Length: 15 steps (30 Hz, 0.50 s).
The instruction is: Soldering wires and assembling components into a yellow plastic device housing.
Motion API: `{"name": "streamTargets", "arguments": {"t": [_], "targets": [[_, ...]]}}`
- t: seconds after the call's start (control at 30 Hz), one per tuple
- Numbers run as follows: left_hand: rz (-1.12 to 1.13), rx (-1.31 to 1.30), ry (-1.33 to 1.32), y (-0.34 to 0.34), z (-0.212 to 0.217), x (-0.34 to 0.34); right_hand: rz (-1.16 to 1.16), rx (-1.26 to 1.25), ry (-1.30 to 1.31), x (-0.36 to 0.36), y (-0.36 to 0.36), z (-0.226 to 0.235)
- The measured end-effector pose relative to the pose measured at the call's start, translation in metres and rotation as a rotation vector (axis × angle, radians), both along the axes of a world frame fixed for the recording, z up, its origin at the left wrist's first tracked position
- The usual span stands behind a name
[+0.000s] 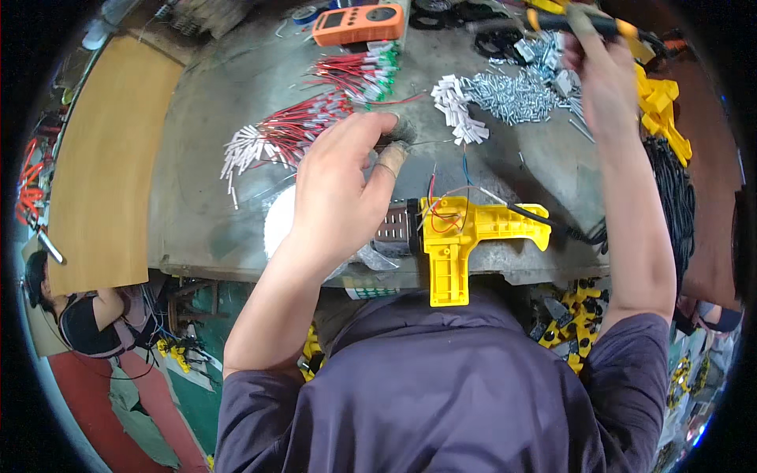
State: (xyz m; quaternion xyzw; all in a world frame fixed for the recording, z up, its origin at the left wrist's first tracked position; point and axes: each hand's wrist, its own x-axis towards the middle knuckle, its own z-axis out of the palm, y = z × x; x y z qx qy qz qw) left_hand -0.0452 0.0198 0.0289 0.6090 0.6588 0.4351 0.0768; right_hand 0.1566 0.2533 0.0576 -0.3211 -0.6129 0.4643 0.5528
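L hand curled, pinch unclear | R hand grips blurred blk/yel tool | yel gun-shaped housing half overhangs tabletop near edge | prob. done: wires laid in; left: ends loose, housing open

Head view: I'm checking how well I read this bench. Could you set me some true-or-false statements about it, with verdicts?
1. The right hand holds a black-and-orange tool. True.
2. The yellow housing lies to the right of the left hand. True.
3. The right hand is nearer the yellow housing than the left hand is. False: the left hand is nearer.
4. A pile of white pieces lies left of the small metal parts. True.
5. The yellow housing lies beyond the small metal parts. False: it lies nearer the wearer.
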Motion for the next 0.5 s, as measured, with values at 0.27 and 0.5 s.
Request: {"name": "streamTargets", "arguments": {"t": [0.27,0.5], "targets": [[-0.089,-0.036,0.066,0.007,-0.012,0.006,0.024,-0.155,0.26,0.075,-0.098,-0.024],[-0.091,-0.048,0.063,0.007,-0.013,0.006,0.06,-0.167,0.287,0.081,-0.105,-0.034]]}}
